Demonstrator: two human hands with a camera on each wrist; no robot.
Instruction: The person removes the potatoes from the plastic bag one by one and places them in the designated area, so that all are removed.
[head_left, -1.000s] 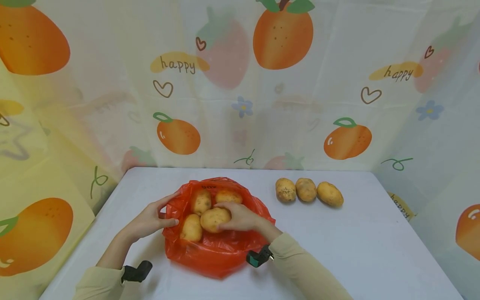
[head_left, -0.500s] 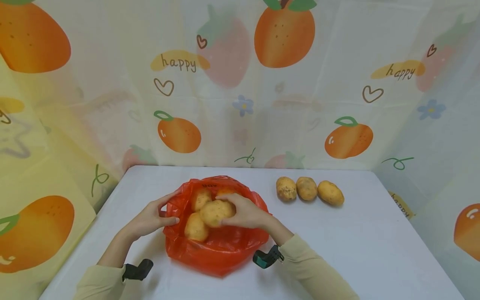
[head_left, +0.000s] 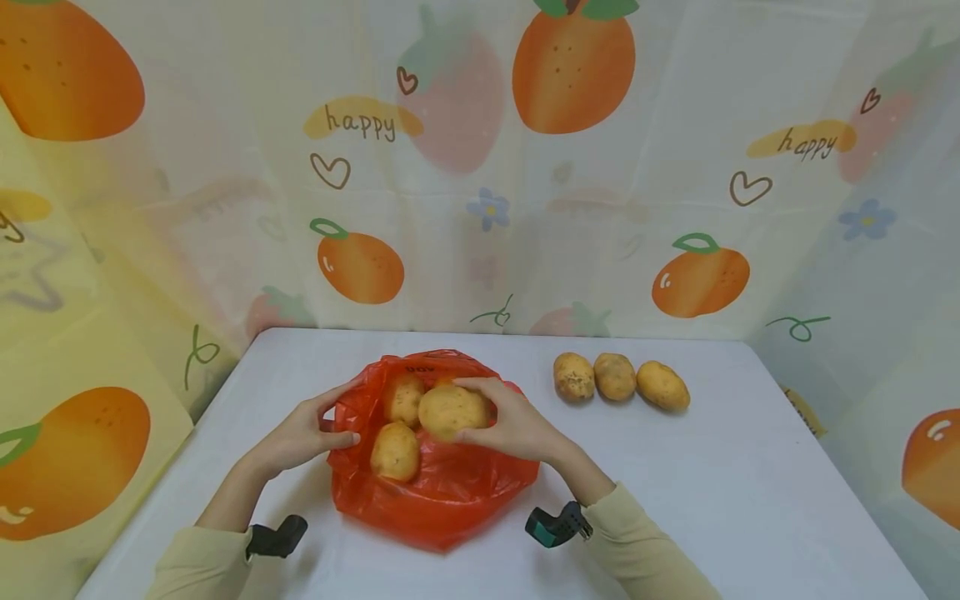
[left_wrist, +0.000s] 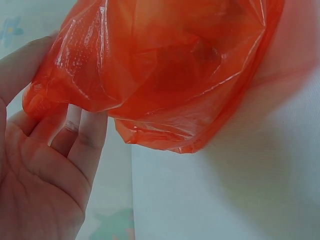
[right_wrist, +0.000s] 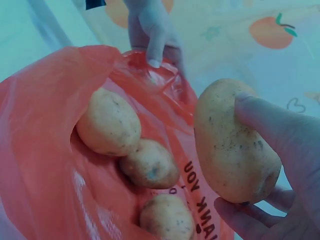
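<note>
A red plastic bag (head_left: 450, 512) stands with its mouth spread wide. My left hand (head_left: 307, 437) grips its left rim, the thumb over the edge and the fingers along the outside. In the left wrist view that hand (left_wrist: 55, 165) has the thin plastic between thumb and fingers. My right hand (head_left: 510, 421) holds a potato (head_left: 452, 411) over the bag's mouth; in the right wrist view the potato (right_wrist: 232, 145) is pinched between thumb and fingertips. Inside the bag lie a front potato (head_left: 395, 452), a rear potato (head_left: 405, 398) and another potato (right_wrist: 167, 217) near the printed lettering.
Three loose potatoes sit in a row at the back right of the white table (head_left: 712, 500): a left one (head_left: 574, 378), a middle one (head_left: 616, 377) and a right one (head_left: 663, 387). A fruit-print curtain (head_left: 450, 208) hangs behind and along both sides.
My right hand has lifted the potato up off the others and moved it slightly right and back. My left hand keeps its grip on the bag's rim.
</note>
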